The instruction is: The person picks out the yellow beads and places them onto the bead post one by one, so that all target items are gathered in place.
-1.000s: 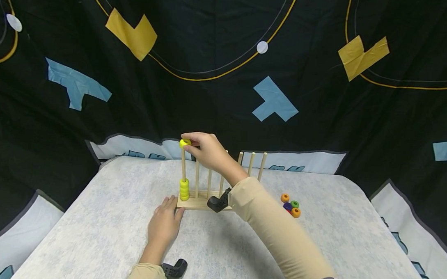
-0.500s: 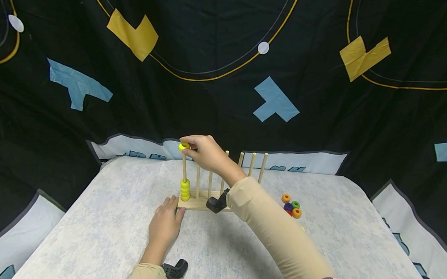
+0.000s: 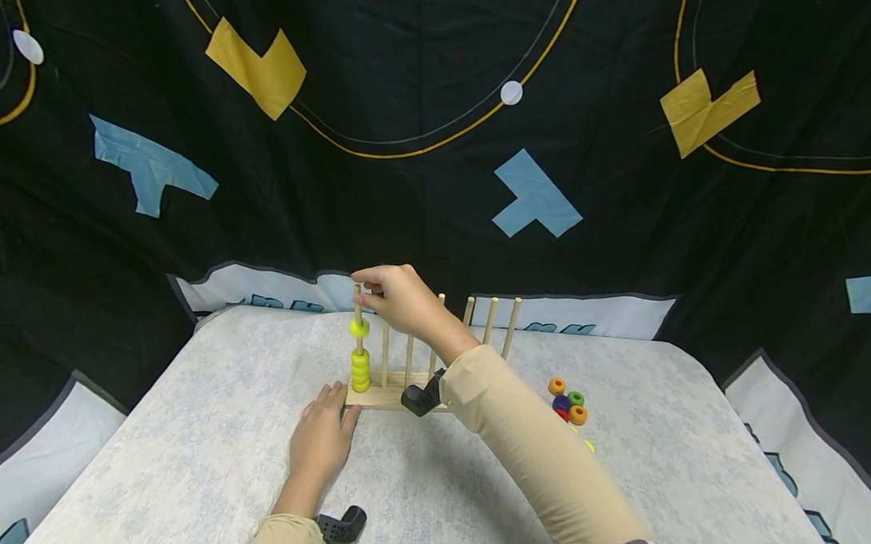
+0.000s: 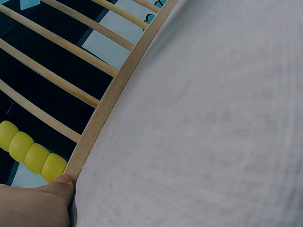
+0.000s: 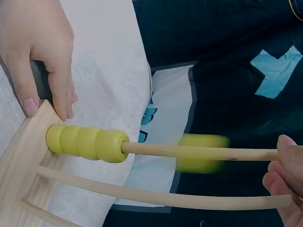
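Note:
A wooden peg abacus [image 3: 379, 396] stands on the table with a row of upright pegs. Several yellow beads [image 3: 360, 371] are stacked at the bottom of its leftmost peg. Higher on that peg, one more yellow bead [image 3: 359, 328] hangs apart from the stack, blurred in the right wrist view [image 5: 202, 153]. My right hand [image 3: 400, 296] is at the peg's tip, thumb and fingers around it, with no bead between them. My left hand [image 3: 320, 434] holds the left end of the base, thumb at the front and fingers on the far side, seen also in the right wrist view.
Loose beads lie right of the abacus: orange [image 3: 578, 415], green [image 3: 576, 398], dark blue [image 3: 561, 403], red [image 3: 562, 416] and yellow [image 3: 589, 446], some partly behind the right sleeve [image 3: 544, 452]. A black curtain [image 3: 409, 207] hangs behind the pale table [image 3: 207, 424].
My right hand lowered the yellow bead slightly at the peg's tip, then let go. The bead has slid partway down the peg. My left hand stays put.

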A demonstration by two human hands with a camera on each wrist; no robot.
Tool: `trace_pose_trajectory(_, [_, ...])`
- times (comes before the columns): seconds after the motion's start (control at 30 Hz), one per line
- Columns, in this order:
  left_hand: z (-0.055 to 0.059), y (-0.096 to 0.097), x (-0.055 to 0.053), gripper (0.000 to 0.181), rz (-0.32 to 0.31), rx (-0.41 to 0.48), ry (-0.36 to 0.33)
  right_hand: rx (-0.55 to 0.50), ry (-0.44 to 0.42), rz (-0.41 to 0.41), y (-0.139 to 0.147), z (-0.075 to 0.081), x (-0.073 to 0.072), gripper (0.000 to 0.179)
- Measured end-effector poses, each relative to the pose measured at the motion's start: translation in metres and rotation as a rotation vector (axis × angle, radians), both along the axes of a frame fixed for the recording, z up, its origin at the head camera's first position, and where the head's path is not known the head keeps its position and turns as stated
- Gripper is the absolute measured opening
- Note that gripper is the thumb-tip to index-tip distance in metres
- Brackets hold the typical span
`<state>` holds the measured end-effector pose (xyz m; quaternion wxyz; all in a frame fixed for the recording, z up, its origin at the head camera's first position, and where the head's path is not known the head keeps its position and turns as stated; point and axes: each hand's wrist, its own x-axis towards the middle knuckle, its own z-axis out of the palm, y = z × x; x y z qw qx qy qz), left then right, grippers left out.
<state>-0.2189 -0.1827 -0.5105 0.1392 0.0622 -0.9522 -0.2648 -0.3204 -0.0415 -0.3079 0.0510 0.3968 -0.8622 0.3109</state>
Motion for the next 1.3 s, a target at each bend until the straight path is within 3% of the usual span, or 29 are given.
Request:
trace_pose_trajectory(0.4, [-0.002,0.001,-0.001,0.054,-0.006,-0.011,-0.007,-0.116,0.083,-0.001,0.02,-0.004,0.005,0.038])
trace_pose_trajectory(0.9, [-0.002,0.001,-0.001,0.053,0.009,-0.006,-0.019,-0.247,0.155,0.044,0.05,-0.022,0.033,0.039])
trace_pose_trajectory(1.3, [0.0,0.002,0.0,0.053,0.01,-0.012,-0.026,-0.223,0.048,0.072,0.074,-0.045,0.054,0.04])
